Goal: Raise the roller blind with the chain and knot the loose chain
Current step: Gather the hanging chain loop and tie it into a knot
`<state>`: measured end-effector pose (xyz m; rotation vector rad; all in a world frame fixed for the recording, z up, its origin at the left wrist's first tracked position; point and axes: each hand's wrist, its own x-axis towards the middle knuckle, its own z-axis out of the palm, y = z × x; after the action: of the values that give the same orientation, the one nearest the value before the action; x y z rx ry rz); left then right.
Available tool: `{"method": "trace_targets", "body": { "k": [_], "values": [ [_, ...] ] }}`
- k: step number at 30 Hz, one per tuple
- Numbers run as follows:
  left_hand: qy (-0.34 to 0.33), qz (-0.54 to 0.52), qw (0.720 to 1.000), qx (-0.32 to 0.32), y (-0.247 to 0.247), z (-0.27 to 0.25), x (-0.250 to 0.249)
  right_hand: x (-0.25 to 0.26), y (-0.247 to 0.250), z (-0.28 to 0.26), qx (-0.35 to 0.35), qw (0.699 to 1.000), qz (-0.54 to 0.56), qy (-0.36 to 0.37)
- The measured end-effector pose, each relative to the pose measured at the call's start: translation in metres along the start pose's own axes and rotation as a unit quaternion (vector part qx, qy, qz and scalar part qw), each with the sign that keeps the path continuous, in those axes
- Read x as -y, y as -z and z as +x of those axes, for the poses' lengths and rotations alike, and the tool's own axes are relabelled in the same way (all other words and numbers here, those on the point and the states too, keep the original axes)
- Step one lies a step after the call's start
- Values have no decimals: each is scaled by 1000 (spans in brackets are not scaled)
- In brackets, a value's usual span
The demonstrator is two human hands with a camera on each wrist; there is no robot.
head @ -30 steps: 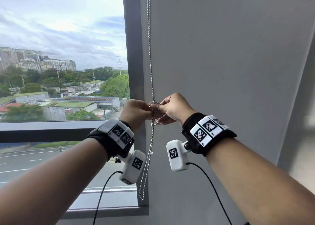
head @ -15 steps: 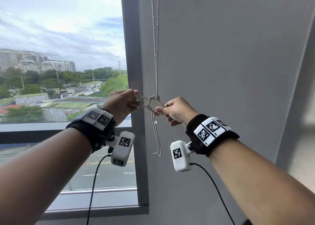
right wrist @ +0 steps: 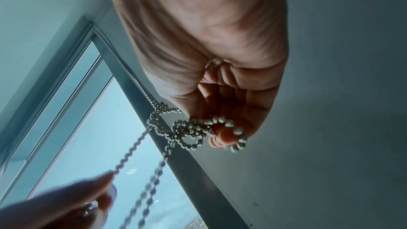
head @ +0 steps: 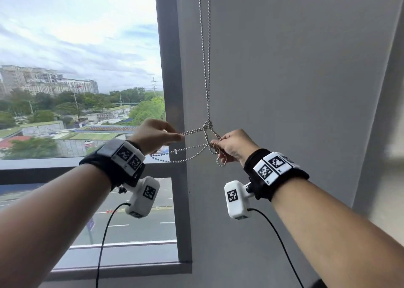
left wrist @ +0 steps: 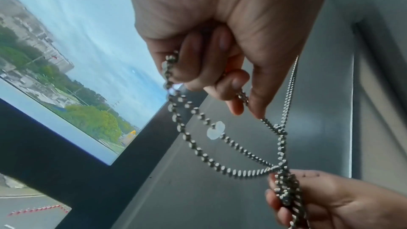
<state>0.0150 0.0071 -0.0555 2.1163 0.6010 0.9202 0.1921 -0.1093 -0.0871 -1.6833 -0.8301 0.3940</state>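
A silver bead chain (head: 206,54) hangs as two strands in front of the grey wall. The strands cross in a tight knot (head: 208,125) just above my hands. My left hand (head: 156,136) pinches a strand that runs left from the knot, and its curled fingers (left wrist: 198,62) hold more chain. A small clear connector (left wrist: 215,130) sits on the slack loop below. My right hand (head: 232,145) grips a bunch of coiled chain (right wrist: 198,129) right of the knot. The roller blind itself is out of view.
The dark window frame post (head: 172,91) stands just left of the chain, with glass and a city view beyond. A sill (head: 118,271) runs below. Plain grey wall (head: 295,80) fills the right side. Black cables hang from both wrist cameras.
My hands have moved apart, left hand going left and right hand going right. The hanging loop has been drawn up, and the crossing of the strands has tightened into a small knot.
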Motion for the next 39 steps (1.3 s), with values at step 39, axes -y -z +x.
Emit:
{"method": "trace_targets", "body": {
  "k": [39],
  "values": [
    [72,-194,976,67,-42,-11,33,-14,-15,-31,218,963,157,33]
  ]
}}
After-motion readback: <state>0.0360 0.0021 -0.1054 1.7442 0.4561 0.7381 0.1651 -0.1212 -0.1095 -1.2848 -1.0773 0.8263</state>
